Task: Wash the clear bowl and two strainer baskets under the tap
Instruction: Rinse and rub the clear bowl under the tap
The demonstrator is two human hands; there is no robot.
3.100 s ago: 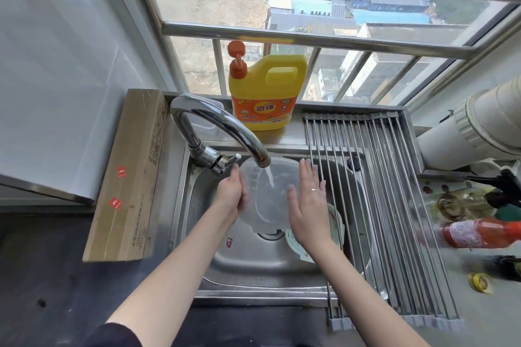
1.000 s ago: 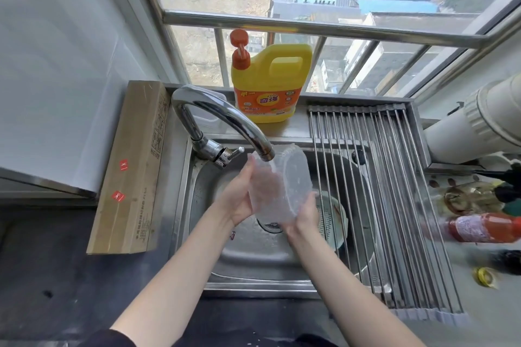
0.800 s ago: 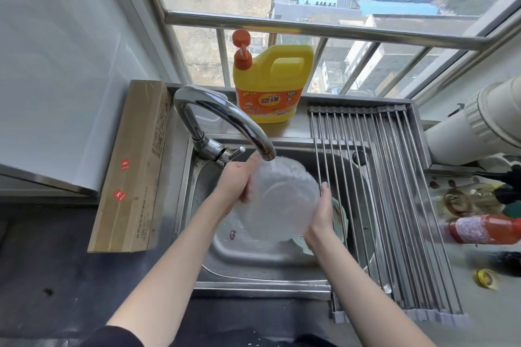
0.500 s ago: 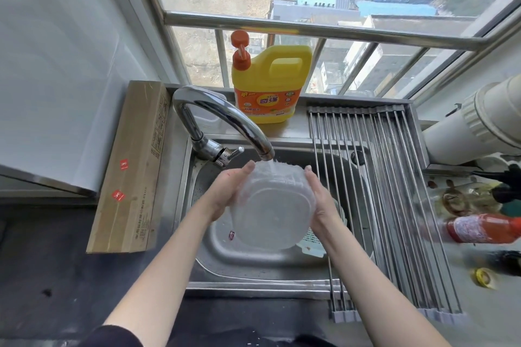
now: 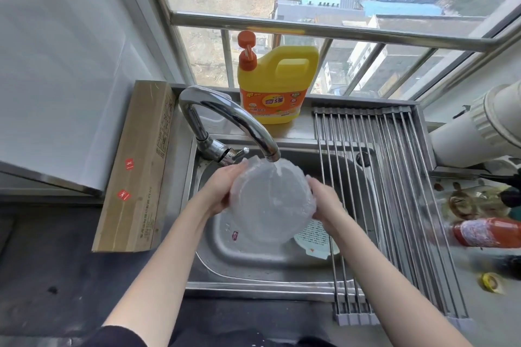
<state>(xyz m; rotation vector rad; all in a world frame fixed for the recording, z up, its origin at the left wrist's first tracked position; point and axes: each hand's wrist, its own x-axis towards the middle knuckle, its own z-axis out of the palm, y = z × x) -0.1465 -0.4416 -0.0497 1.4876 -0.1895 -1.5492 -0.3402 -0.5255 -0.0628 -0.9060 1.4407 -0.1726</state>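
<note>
The clear bowl [image 5: 269, 202] is tilted under the tap [image 5: 228, 121], with water running onto its upper edge. My left hand [image 5: 222, 191] grips the bowl's left rim. My right hand [image 5: 324, 200] holds the right rim, fingers curled behind it. A pale strainer basket [image 5: 315, 236] lies in the sink [image 5: 248, 259] below and right of the bowl, partly hidden by the bowl and my right forearm. I see no second basket.
A yellow detergent jug [image 5: 277, 87] stands on the ledge behind the sink. A steel roll-up drying rack [image 5: 394, 191] covers the sink's right side. A cardboard box [image 5: 141, 169] lies on the left counter. Bottles [image 5: 490, 231] sit at the right.
Over the last second I turned the bowl under the stream, from edge-on to upside down to its present tilt. Both hands have shifted around its rim.
</note>
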